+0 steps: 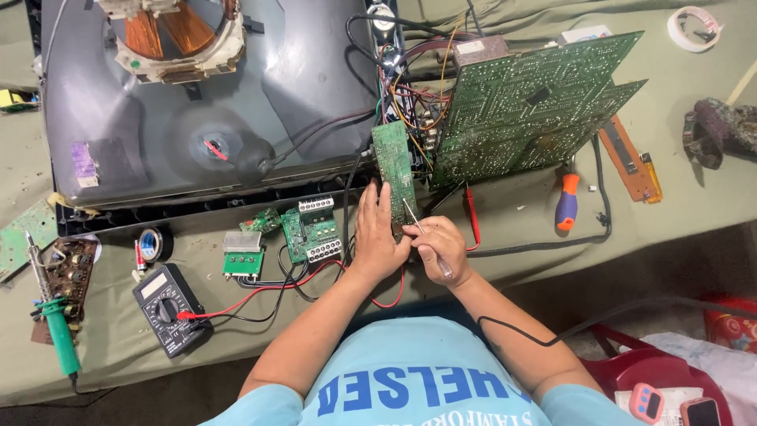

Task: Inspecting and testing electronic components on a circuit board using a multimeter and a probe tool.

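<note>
Fingers of your left hand (377, 237) press together against the lower end of the narrow green circuit board (394, 175), steadying it where it stands on edge by the picture tube (205, 102). Your right hand (438, 246) pinches a thin metal probe (422, 235) like a pen, its tip laid on the board's lower part, likely so the point stays put. A tangle of wires (410, 95) and the large tilted circuit board (536, 102) crowd the right side. Near your left forearm lie a green terminal module (313, 233) and a multimeter (167, 309); an orange-handled screwdriver (566, 202) rests to the right.
</note>
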